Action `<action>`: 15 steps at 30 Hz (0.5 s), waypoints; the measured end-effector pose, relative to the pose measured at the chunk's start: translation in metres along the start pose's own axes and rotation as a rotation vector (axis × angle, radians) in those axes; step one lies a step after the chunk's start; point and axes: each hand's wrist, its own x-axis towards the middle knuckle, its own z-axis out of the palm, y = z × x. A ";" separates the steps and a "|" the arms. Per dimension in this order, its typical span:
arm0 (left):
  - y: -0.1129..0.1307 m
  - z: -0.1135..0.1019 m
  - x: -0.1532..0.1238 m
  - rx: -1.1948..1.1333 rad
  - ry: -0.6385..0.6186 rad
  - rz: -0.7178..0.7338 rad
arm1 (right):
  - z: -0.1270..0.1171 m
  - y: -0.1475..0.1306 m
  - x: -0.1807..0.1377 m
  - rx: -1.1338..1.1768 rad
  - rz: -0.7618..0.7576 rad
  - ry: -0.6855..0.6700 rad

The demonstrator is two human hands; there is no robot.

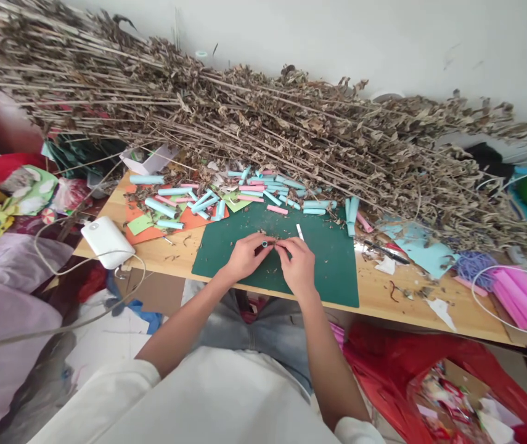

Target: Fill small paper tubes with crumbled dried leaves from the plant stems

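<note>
Over a dark green cutting mat [226, 246], my two hands meet fingertip to fingertip. My left hand [247, 258] is closed around a small rolled paper tube [264, 244], whose round end shows pale blue with a dark inside. Pinched together at the tube's right side, the fingers of my right hand [298, 262] touch something small and dark, too small to name. A short white stick [300, 232] lies just behind my right hand. Bits of dry leaf are scattered on the mat. Beyond it lie several rolled blue paper tubes [159, 208] and pink paper tubes [277, 210].
Dried leafy stalks [254, 117] cover the back of the wooden table [337, 297]. Orange paper [138, 213] and a white power bank [107, 242] with a cable are at left. Right are a black pen [386, 251], purple string [474, 269] and a red bag [383, 357].
</note>
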 end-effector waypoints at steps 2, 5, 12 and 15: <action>0.001 -0.001 0.000 0.001 0.002 -0.009 | 0.001 -0.002 0.000 0.061 0.009 0.004; 0.002 -0.001 0.001 0.029 0.000 -0.041 | -0.001 -0.004 0.000 0.110 0.060 0.030; 0.001 0.000 0.000 0.013 0.015 -0.072 | -0.008 -0.004 0.003 0.126 0.087 0.093; 0.000 0.000 -0.001 0.014 0.023 -0.081 | -0.006 -0.004 0.003 0.146 0.077 0.053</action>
